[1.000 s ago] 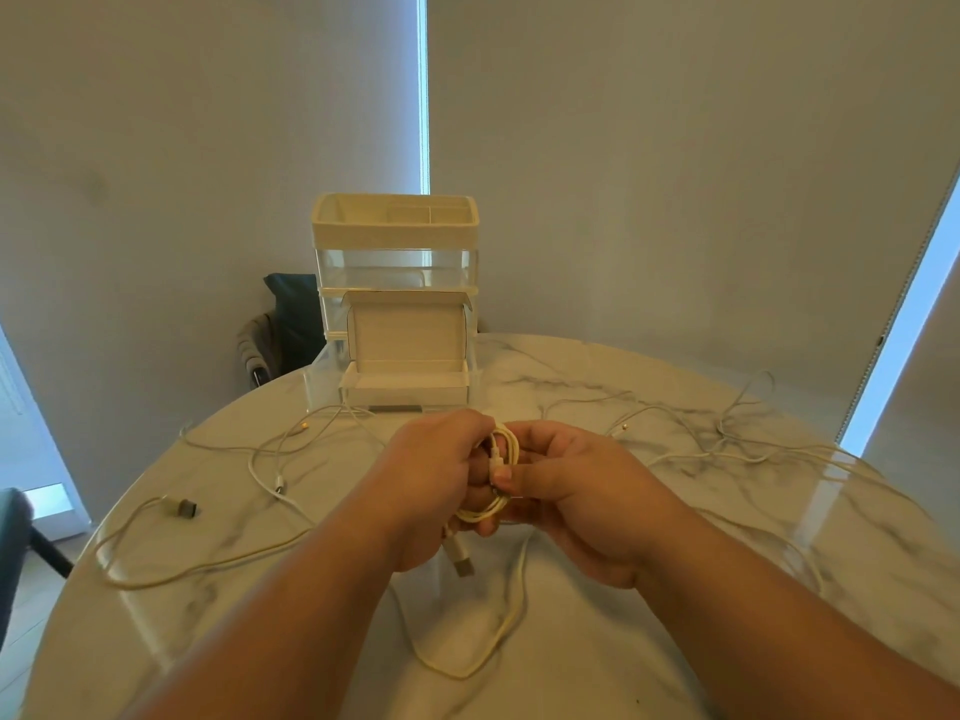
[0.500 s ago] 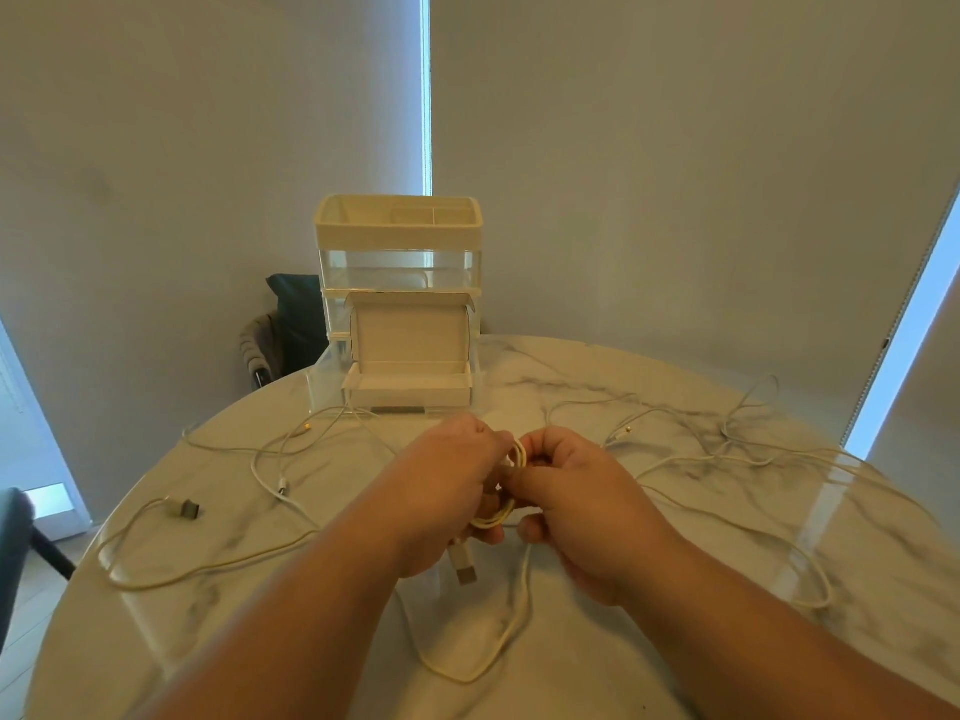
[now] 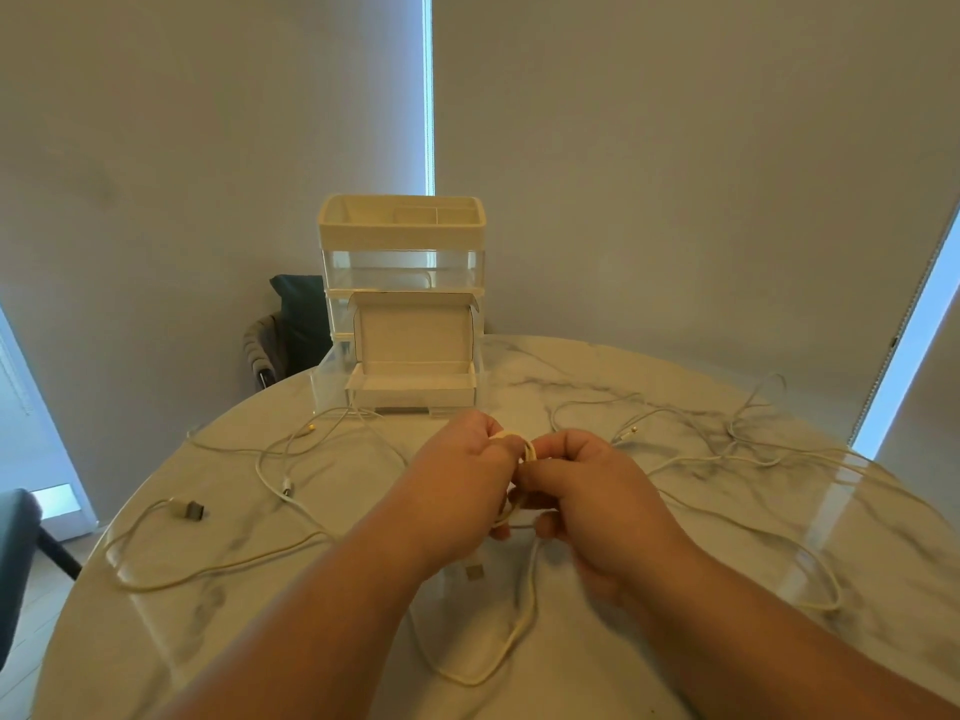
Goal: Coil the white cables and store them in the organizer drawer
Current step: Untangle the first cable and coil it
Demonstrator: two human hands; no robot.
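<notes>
Closest, a slack tail of the white cable (image 3: pixel 485 667) loops over the marble table (image 3: pixel 260 641), and its USB plug (image 3: pixel 474 571) hangs just under the left hand (image 3: pixel 457 491). Both hands meet above the tabletop: the left hand grips a small coil (image 3: pixel 529 452) of that cable in curled fingers, and the right hand (image 3: pixel 592 506) pinches the coil's other side, thumb and fingers bent round the strands. Farther out, loose cables lie uncoiled on both sides, one at the left (image 3: pixel 124 584) ending in a dark plug (image 3: pixel 189 510), a tangle at the right (image 3: pixel 732 440). At the far edge stands the organizer (image 3: pixel 402 236), its lowest clear drawer (image 3: pixel 324 376) pulled out toward the hands, an open white box (image 3: pixel 410 389) inside it.
</notes>
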